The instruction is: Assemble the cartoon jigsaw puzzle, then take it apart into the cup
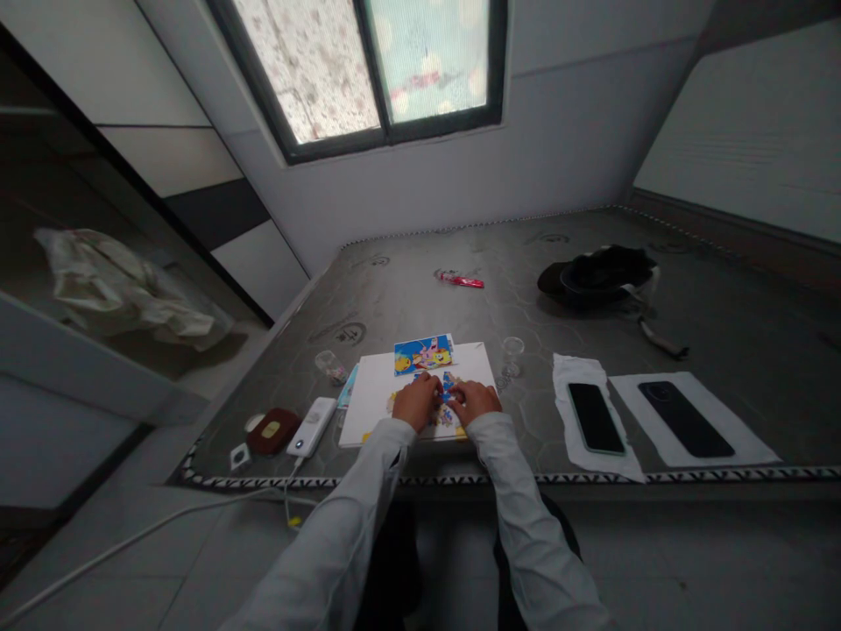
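A white board (368, 399) lies at the near edge of the mattress. Small, colourful cartoon puzzle pieces (448, 417) are scattered across it. Both hands are over these pieces, close together. My left hand (419, 403) has its fingers bent and drawn together, and its fingertips hide whatever they hold. Just to its right, my right hand (476, 401) pinches at a blue puzzle piece (449, 383) with thumb and fingers. Beyond the hands, a bright cartoon picture card (424, 354) lies on the board's far edge.
Left of the board are a clear cup (330, 366), a white power bank (312, 427) with a cable and a brown case (274, 430). Another clear container (512, 350) stands right. Two phones (597, 418) lie on white paper. Farther off are a cap (597, 276) and red packet (463, 280).
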`<state>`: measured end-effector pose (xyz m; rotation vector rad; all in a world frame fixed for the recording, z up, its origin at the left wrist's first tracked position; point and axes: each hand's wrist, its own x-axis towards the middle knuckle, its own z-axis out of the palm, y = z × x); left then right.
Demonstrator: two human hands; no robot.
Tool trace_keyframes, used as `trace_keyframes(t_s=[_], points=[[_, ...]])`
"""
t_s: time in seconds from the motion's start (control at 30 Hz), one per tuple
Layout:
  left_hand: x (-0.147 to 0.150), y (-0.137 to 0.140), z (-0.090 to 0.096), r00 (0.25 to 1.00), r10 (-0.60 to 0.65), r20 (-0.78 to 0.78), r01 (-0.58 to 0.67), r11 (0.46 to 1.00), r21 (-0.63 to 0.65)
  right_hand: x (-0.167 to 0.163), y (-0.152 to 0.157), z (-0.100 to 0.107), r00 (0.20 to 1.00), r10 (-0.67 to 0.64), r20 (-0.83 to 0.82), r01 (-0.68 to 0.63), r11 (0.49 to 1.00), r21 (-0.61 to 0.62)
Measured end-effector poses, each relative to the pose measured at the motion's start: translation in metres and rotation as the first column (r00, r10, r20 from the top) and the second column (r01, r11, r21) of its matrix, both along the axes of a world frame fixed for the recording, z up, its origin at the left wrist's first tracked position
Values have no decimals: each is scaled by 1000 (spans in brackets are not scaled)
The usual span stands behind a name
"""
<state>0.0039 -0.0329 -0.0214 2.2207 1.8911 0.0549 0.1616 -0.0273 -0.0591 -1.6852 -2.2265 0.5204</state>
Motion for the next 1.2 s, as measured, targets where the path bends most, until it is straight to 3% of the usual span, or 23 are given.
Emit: trace_keyframes(t_s=[0.5,0.93,1.2], points=[[-4,-10,3,996,0,85,-5,998,61,1,-1,0,999,-31,-41,32,999,13],[-10,-12,-2,980,111,164,-136,980,145,15,2,10,988,-119,-103,123,992,36],[13,0,-2,993,12,115,-23,995,99,36,5,4,965,-236,-118,241,970,32]])
